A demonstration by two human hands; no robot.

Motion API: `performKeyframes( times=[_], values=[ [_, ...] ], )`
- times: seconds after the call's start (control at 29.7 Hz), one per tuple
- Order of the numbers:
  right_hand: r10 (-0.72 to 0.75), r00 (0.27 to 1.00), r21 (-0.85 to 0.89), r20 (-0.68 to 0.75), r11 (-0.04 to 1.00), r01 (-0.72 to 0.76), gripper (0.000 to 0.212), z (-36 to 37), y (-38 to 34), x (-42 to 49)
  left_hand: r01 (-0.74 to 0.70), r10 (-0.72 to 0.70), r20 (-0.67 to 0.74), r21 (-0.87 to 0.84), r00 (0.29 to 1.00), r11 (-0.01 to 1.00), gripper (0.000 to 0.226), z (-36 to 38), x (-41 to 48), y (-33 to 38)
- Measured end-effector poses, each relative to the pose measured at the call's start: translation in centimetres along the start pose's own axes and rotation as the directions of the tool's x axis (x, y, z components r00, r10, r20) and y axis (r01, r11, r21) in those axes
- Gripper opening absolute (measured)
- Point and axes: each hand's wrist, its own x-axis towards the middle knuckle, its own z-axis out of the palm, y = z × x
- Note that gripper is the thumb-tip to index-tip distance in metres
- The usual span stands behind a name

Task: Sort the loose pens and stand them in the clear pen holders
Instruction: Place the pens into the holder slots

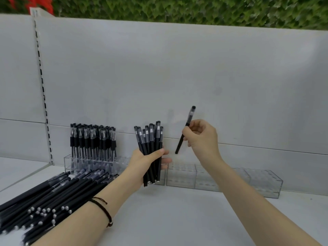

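My left hand (147, 161) grips a bunch of several black capped pens (150, 148), caps up, above the shelf. My right hand (202, 139) pinches a single black pen (185, 129), tilted with its cap up, just above the row of clear pen holders (262, 181) standing along the back panel. The left clear holder (71, 165) has several black pens (93, 141) standing in it. A pile of loose black pens (53, 197) lies on the shelf at the lower left, partly under my left forearm.
A white back panel (177, 77) rises right behind the holders, with a slotted upright (43, 89) at the left. The white shelf surface (177, 219) stretches in front of the holders. Green foliage shows above the panel.
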Motion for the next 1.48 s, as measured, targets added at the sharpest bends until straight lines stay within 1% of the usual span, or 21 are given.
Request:
performKeyframes(
  times=[0.1, 0.17, 0.27, 0.37, 0.44, 0.57, 0.67, 0.77, 0.84, 0.98, 1.08, 1.21, 1.28, 1.31, 1.38, 1.41, 1.48],
  values=[
    [-0.048, 0.998, -0.085, 0.043, 0.995, 0.052, 0.006, 0.1, 0.8, -0.3, 0.031, -0.031, -0.051, 0.001, 0.998, 1.0, 0.021, -0.3, 0.1, 0.0],
    [-0.038, 0.996, -0.135, 0.084, 0.99, 0.049, 0.005, 0.4, 1.5, -0.4, 0.048, -0.049, -0.077, -0.012, 0.996, 0.999, 0.021, -0.5, 0.1, 0.0],
    [-0.008, 0.992, -0.207, 0.125, 0.978, 0.034, 0.005, 0.7, 2.4, -0.6, 0.062, -0.064, -0.069, -0.031, 0.996, 0.998, 0.018, -0.7, 0.1, 0.2],
    [0.009, 0.985, -0.322, 0.169, 0.945, 0.047, 0.006, 0.9, 3.0, -0.6, 0.058, -0.06, -0.054, -0.029, 0.997, 0.998, 0.015, -0.6, 0.0, 0.1],
    [0.018, 0.978, -0.392, 0.208, 0.917, 0.067, 0.012, 0.9, 3.1, -0.6, 0.052, -0.055, -0.052, -0.055, 0.997, 0.997, 0.01, -0.5, 0.0, 0.0],
    [0.025, 0.982, -0.492, 0.185, 0.868, 0.07, 0.012, 1.1, 3.1, -0.7, 0.05, -0.055, -0.048, -0.106, 0.997, 0.993, 0.008, -0.4, 0.0, 0.1],
    [0.06, 0.99, -0.491, 0.126, 0.871, 0.009, 0.019, 1.1, 3.2, -0.6, 0.056, -0.062, -0.045, -0.121, 0.997, 0.991, 0.01, -0.3, 0.1, 0.0],
    [0.102, 0.992, -0.453, 0.081, 0.89, -0.054, 0.015, 1.1, 3.2, -0.7, 0.064, -0.068, -0.038, -0.091, 0.997, 0.994, 0.011, -0.4, 0.2, -0.1],
    [0.09, 0.993, -0.477, 0.08, 0.878, -0.041, 0.015, 1.2, 3.3, -0.8, 0.064, -0.067, -0.035, -0.078, 0.997, 0.995, 0.011, -0.4, 0.2, -0.1],
    [0.073, 0.995, -0.523, 0.061, 0.852, -0.03, 0.025, 1.5, 3.8, -0.7, 0.064, -0.066, -0.016, -0.075, 0.998, 0.995, 0.014, -0.2, -0.1, -0.1],
    [0.093, 0.992, -0.564, 0.087, 0.825, -0.028, 0.024, 1.6, 4.1, -1.0, 0.066, -0.067, -0.011, -0.063, 0.998, 0.996, 0.015, -0.2, -0.2, 0.0],
    [0.13, 0.984, -0.596, 0.126, 0.802, -0.03, 0.018, 1.5, 4.1, -1.2, 0.076, -0.077, -0.007, -0.074, 0.997, 0.994, 0.013, -0.2, -0.4, 0.0],
    [0.159, 0.975, -0.644, 0.154, 0.764, -0.023, 0.024, 1.1, 3.8, -0.8, 0.084, -0.084, -0.007, -0.068, 0.996, 0.994, 0.014, -0.2, -0.4, 0.0],
    [0.155, 0.974, -0.641, 0.163, 0.768, -0.015, 0.031, 1.0, 3.5, -0.5, 0.085, -0.085, -0.009, -0.071, 0.996, 0.994, 0.015, -0.2, -0.4, 0.1],
    [0.134, 0.974, -0.538, 0.184, 0.843, -0.015, 0.042, 0.9, 2.7, -0.1, 0.083, -0.084, -0.013, -0.086, 0.996, 0.993, 0.017, -0.1, -0.5, 0.2],
    [0.131, 0.97, -0.452, 0.205, 0.892, -0.025, 0.041, 0.9, 2.1, -0.1, 0.083, -0.085, -0.011, -0.093, 0.996, 0.992, 0.018, 0.0, -0.5, 0.2],
    [0.149, 0.95, -0.287, 0.273, 0.956, -0.068, 0.032, 0.9, 1.0, -0.3, 0.085, -0.084, 0.012, -0.096, 0.996, 0.992, 0.019, 0.2, -0.7, 0.3]
  ],
)
